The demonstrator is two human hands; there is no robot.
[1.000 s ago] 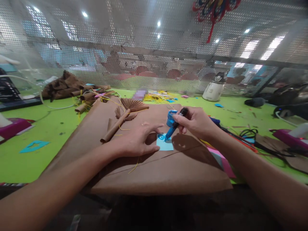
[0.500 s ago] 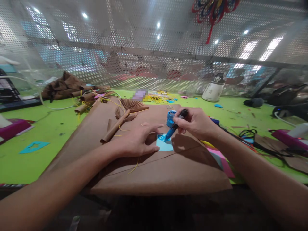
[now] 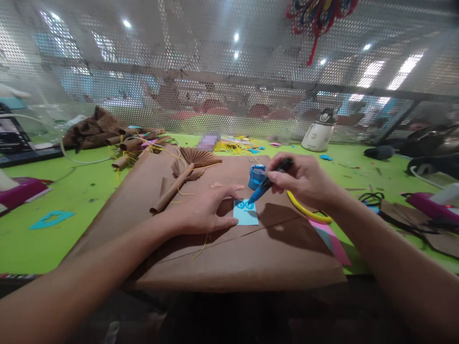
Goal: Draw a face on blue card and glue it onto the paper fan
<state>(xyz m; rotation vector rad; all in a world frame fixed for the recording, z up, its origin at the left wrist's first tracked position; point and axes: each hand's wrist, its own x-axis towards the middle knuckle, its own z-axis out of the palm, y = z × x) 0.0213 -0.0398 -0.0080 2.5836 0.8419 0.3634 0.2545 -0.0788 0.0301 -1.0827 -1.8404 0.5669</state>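
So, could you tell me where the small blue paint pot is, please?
The small blue paint pot stands mid-frame on the brown kraft paper, just beyond the light-blue card, beside the right hand.

Matt brown kraft paper sheet [image 3: 229,248]; smooth blue paper card [image 3: 245,214]; perforated metal screen [image 3: 215,86]

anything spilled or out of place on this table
No spill shows: the paint pot stands upright on the brown paper. The green table is littered with paper scraps and yellow strips. The blue card lies flat under the left hand.
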